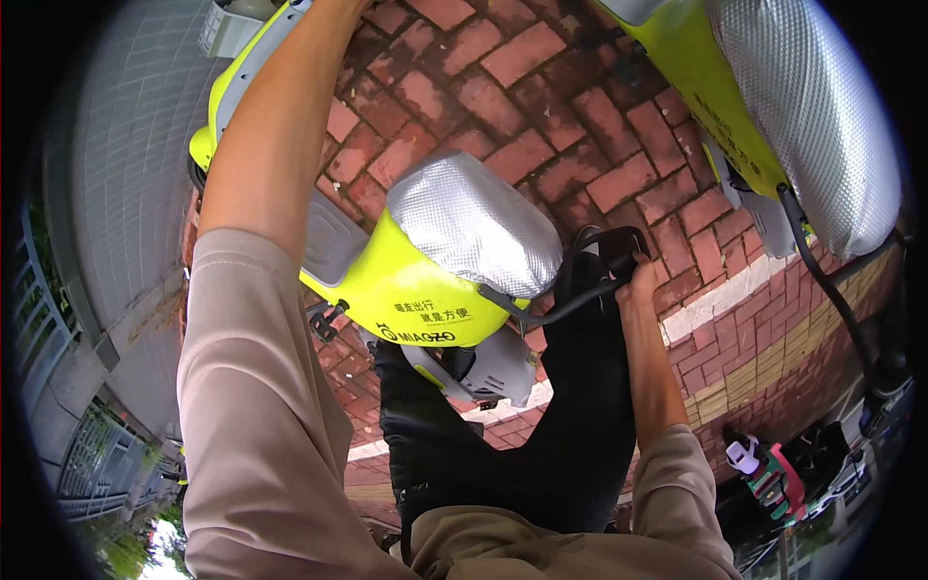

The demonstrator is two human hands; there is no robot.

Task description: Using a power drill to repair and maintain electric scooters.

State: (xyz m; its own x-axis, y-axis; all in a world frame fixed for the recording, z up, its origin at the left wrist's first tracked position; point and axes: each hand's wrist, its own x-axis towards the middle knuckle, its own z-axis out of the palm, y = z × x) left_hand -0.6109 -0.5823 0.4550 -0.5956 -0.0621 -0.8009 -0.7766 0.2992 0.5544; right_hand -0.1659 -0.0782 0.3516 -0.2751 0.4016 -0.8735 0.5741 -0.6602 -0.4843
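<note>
Silver quilted cover (474,232) already over saddle of yellow-green shared bike (406,290), just left of right hand (638,280). Right hand closed on black rear grab rail (604,253). Left hand beyond frame top, grip untellable; forearm (280,116) reached toward handlebar. Bike gripped, repositioning apparently unfinished. Second bike (735,106) right.

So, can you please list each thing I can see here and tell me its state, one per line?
Yellow-green shared bike: upright, held by the person.
Saddle: wrapped in a silver cover.
Rear grab bar: gripped by the right hand.
Left hand: out of view, arm stretched toward the front of the bike.
Second yellow-green bike: parked upright alongside, its seat also silver-covered.
Brick pavement: dry.
</note>
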